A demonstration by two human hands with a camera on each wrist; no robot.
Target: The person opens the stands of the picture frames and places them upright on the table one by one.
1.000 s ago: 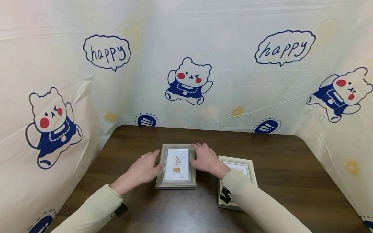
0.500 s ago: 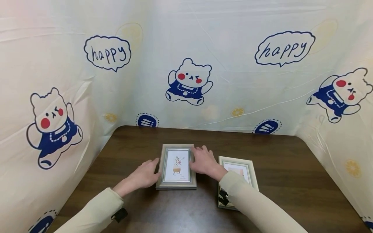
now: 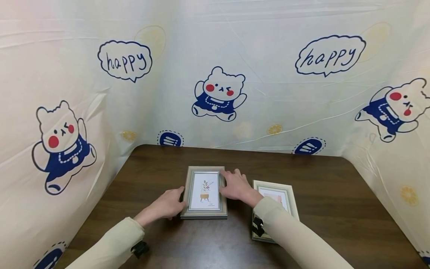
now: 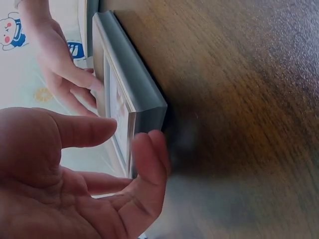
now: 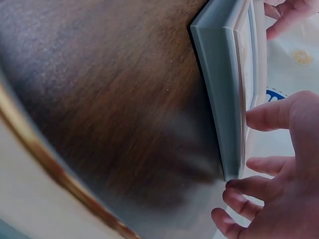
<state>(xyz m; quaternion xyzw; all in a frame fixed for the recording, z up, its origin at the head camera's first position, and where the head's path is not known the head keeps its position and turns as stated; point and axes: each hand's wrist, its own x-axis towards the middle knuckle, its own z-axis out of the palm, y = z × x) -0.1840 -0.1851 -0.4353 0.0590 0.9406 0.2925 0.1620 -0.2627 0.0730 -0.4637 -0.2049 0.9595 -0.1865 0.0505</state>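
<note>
A silver-grey picture frame (image 3: 203, 215) with a plant-pot print lies face up in the middle of the brown table. Its left edge meets my left hand (image 3: 168, 203), whose thumb overlaps the face while the bent fingertips (image 4: 154, 144) come right at the side near a corner in the left wrist view. On the opposite edge is my right hand (image 3: 236, 185), thumb over the border and relaxed fingers spread by the far corner in the right wrist view. Neither hand is wrapped round the frame. Beneath my right forearm sits a second, cream picture frame (image 3: 292, 201), partly hidden by the sleeve.
The wooden table (image 3: 322, 209) has rounded back corners. A pale printed cloth (image 3: 215, 45) with bears and "happy" bubbles hangs behind it and at both sides. Black bands (image 3: 139, 248) show at both cuffs.
My left hand has slid down along the frame's left edge toward me, its fingers bending more. The right hand has barely shifted, and both frames lie where they were.
</note>
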